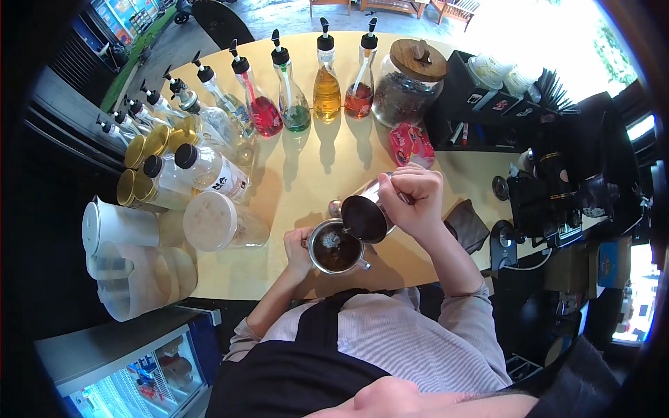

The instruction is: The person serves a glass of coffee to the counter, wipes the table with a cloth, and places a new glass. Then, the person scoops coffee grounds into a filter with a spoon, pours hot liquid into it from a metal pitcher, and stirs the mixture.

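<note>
My left hand (300, 251) is closed on the handle side of a round metal pot (313, 263), which stands near the table's front edge. Dark brown liquid with a pale frothy patch fills part of it. Above its right rim, a metal pitcher (370, 209) tips toward the left, its dark mouth facing me. My right hand (416, 191) grips the pitcher from the right. A thin stream seems to run from the pitcher's lip into the pot. Just behind the pot sits a small shiny metal object (335, 208), partly hidden by the pitcher.
Pump bottles of syrup (327, 94) curve along the table's back edge. At back right are a wooden-lidded jar (408, 90), a pink packet (412, 145) and a black organizer (488, 104). Lidded jars (211, 220) and plastic pitchers (143, 279) crowd the left; a dark cloth (467, 226) lies right.
</note>
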`<state>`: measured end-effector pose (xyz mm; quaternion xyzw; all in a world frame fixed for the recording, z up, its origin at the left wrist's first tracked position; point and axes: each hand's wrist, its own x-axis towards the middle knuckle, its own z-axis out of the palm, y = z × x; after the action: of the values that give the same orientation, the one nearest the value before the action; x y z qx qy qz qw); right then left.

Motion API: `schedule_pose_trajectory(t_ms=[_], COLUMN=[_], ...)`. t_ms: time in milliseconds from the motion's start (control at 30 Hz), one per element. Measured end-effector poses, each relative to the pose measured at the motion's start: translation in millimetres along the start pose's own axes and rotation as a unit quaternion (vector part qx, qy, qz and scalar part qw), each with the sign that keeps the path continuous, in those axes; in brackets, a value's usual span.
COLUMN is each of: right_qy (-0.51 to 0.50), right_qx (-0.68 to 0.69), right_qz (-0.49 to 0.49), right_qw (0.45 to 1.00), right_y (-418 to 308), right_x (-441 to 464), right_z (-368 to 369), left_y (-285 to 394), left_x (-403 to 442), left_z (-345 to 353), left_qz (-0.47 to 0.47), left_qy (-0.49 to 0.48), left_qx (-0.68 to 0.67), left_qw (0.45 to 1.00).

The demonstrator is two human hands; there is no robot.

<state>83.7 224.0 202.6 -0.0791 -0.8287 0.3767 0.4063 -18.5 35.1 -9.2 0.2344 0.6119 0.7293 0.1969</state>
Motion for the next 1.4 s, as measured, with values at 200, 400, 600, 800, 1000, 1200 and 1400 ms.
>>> schedule_pose_trajectory(t_ms=[200, 400, 600, 800, 1000, 1200, 1400], right_qy=[-0.004, -0.022, -0.038, -0.035, -0.032, -0.024, -0.009], right_qx=[0.008, 0.008, 0.007, -0.003, -0.023, -0.039, -0.023], right_qz=[0.009, 0.0, -0.011, -0.032, -0.019, -0.02, -0.008], right_qw=[1.0, 1.0, 0.999, 0.999, 0.999, 0.999, 1.0], right_y=[-3.9, -8.7, -18.0, -22.5, -18.8, -11.5, 0.1], right_x=[2.6, 1.0, -0.8, -4.0, -5.9, -4.2, -2.6], right_z=[2.0, -0.3, -5.8, -9.4, -15.3, -16.8, -10.5], left_y=[-2.0, 3.9, -8.4, -7.0, 0.9, 15.3, 6.4], left_x=[0.6, -0.7, -1.8, -0.6, -0.5, 0.3, -0.6], left_z=[-1.8, -0.5, -2.2, -2.7, 0.8, 1.1, 0.5], left_qz=[0.015, -0.003, -0.019, -0.013, -0.004, 0.013, 0.015], left_qy=[0.006, -0.001, 0.022, 0.013, 0.023, 0.026, 0.005], left_qx=[0.02, 0.061, -0.002, 0.02, 0.041, 0.062, 0.071], left_qw=[1.0, 0.998, 1.0, 1.0, 0.999, 0.998, 0.997])
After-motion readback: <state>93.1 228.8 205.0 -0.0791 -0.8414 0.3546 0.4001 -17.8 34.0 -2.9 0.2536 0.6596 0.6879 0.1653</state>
